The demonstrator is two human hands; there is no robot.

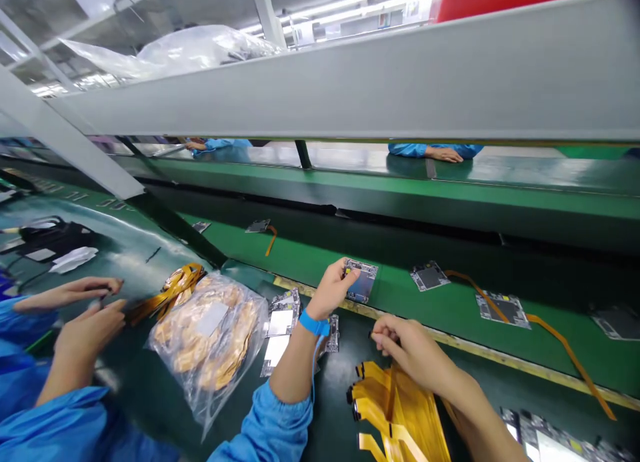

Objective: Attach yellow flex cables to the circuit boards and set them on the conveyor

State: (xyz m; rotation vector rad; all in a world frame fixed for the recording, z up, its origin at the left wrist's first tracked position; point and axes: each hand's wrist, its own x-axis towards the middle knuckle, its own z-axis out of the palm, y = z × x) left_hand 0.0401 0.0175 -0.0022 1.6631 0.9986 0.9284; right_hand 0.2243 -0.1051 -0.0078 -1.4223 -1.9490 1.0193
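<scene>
Far left: a co-worker's hands (90,329), blue sleeves, hovered over the dark table (150,395). Next lay a clear plastic bag (210,335) of coiled yellow strips, a small stack of boards (281,319) just beside it. Centre: left hand (331,290), blue wrist strap, grasped a circuit board (363,281) at the near edge of the green conveyor belt (440,315). Right hand (407,347) — fingers pinched shut just above a pile of yellow flex strips (395,409); whether it gripped one could not be told. Further right on the belt — boards with orange ribbons (503,310).
</scene>
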